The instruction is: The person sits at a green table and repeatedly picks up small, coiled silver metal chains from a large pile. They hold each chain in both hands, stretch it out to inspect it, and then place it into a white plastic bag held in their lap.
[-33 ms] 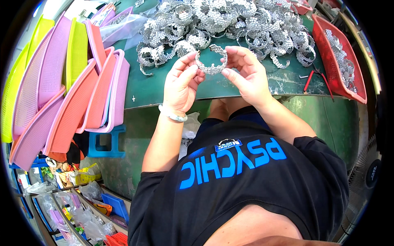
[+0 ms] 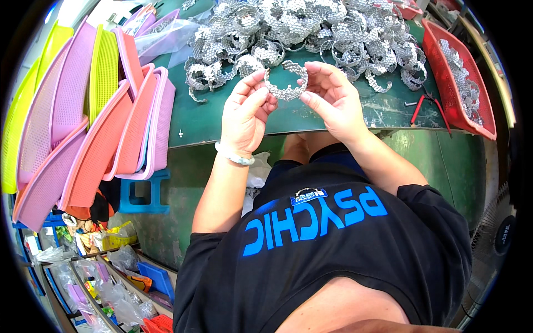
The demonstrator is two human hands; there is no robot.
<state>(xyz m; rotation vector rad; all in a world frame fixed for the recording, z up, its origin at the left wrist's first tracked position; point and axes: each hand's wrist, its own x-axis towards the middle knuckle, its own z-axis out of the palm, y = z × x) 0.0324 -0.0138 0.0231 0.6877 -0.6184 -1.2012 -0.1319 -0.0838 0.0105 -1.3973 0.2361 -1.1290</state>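
Note:
A silvery openwork cuff bracelet [image 2: 287,95] is held up between my two hands, over the near part of the green table [image 2: 222,123]. Its gap faces away from me. My left hand [image 2: 247,111] pinches one side with thumb and fingers, and my right hand [image 2: 332,99] grips the opposite side the same way. Behind my hands, a large heap of similar silver cuffs [image 2: 261,29] covers the back of the table, many lying tangled on their sides.
Red-handled pliers [image 2: 417,110] lie on the right, beside a red basket [image 2: 482,119] holding more silver pieces. Stacked pink, orange and green baskets [image 2: 100,155] rise at the left. A tiny cross-shaped piece [image 2: 180,134] lies near the table's edge, and a blue stool [image 2: 143,195] stands below.

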